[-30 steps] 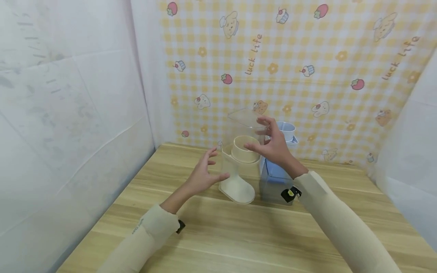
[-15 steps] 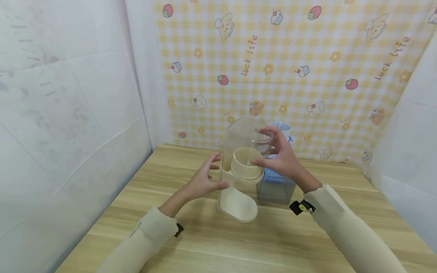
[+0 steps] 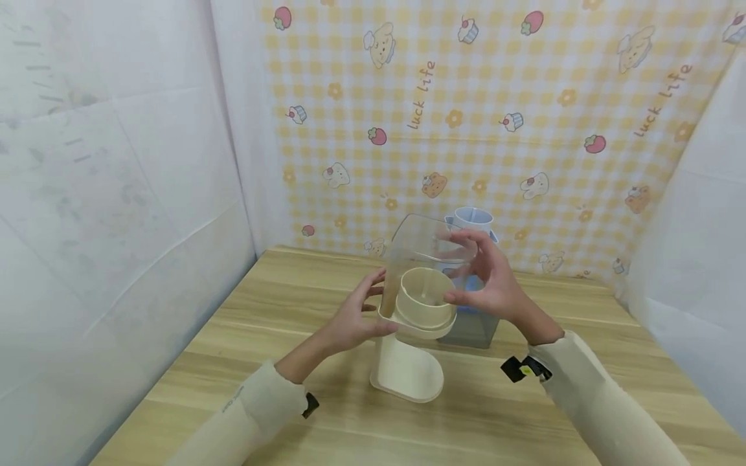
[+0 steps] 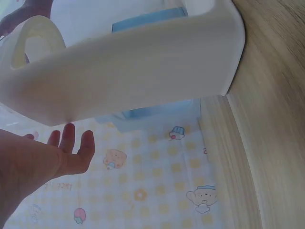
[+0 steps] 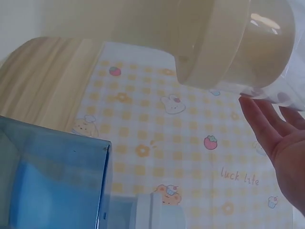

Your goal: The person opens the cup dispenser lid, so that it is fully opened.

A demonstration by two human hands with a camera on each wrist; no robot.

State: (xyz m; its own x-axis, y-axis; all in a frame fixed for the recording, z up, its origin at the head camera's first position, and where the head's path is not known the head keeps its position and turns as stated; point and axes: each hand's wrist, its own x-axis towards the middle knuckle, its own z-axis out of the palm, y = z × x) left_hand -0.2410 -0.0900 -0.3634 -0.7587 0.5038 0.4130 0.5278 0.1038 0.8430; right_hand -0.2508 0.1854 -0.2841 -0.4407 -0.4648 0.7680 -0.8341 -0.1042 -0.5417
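A cream dispenser (image 3: 416, 372) stands on a rounded foot, with a round cup (image 3: 425, 301) on its collar and a clear box (image 3: 428, 233) above. My left hand (image 3: 355, 320) is at the collar's left side, thumb over the front rim and fingers along the side. In the left wrist view its fingertips (image 4: 69, 131) meet the back edge of the cream body. My right hand (image 3: 492, 281) grips the clear box's right side, thumb in front and fingers behind. The right wrist view has these fingers (image 5: 259, 117) against the clear wall beyond the cup.
Behind and right of the cream dispenser stands a similar blue one, with a blue cup (image 3: 473, 217) on top and a grey see-through box (image 3: 474, 330) below. A checked curtain (image 3: 350, 65) hangs behind the wooden table (image 3: 280, 310), and white sheets (image 3: 146, 194) hang at both sides.
The cream dispenser has come nearer to me along with my right hand. My left hand has moved slightly closer, its fingers now right at the dispenser's side.
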